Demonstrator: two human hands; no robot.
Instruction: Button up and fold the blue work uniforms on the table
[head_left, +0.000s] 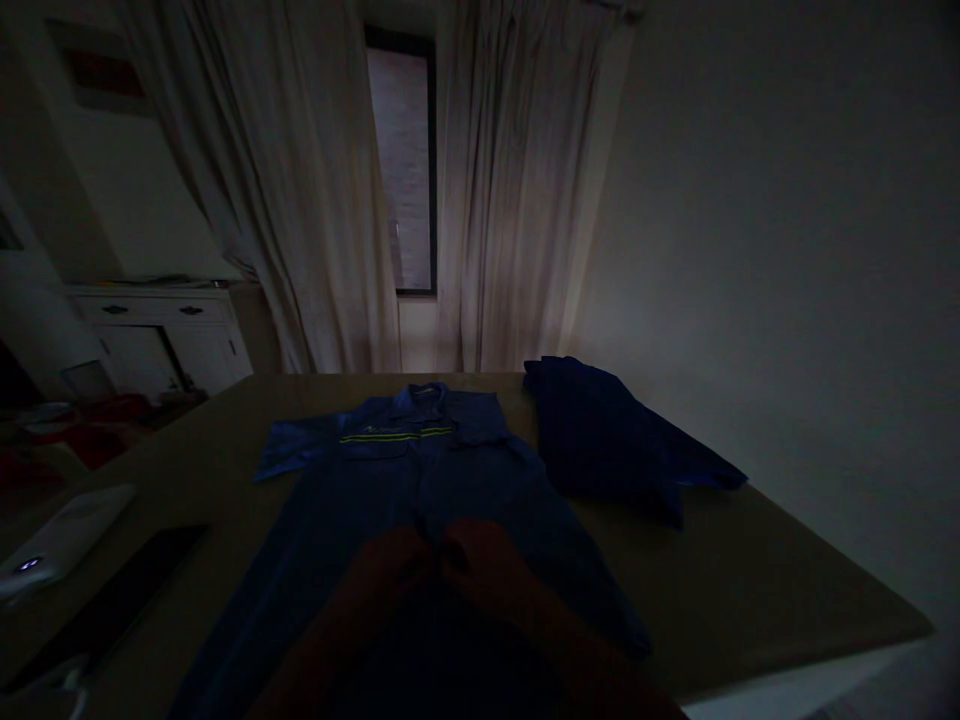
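Observation:
A blue work shirt (420,470) with a yellow-green reflective stripe lies flat on the table (750,580), collar toward the window. My left hand (394,570) and my right hand (487,565) rest together on the shirt's front near its lower middle. Both look curled, with fingers pinched at the fabric, but the room is very dark and the fingers are hard to make out. A second dark blue garment (607,435) lies folded at the shirt's right.
A white power bank (64,540) with a small lit light and a dark flat phone-like slab (112,600) lie on the table's left. White cabinet (165,335) and curtains (315,200) stand behind. The table's right edge (862,655) is close.

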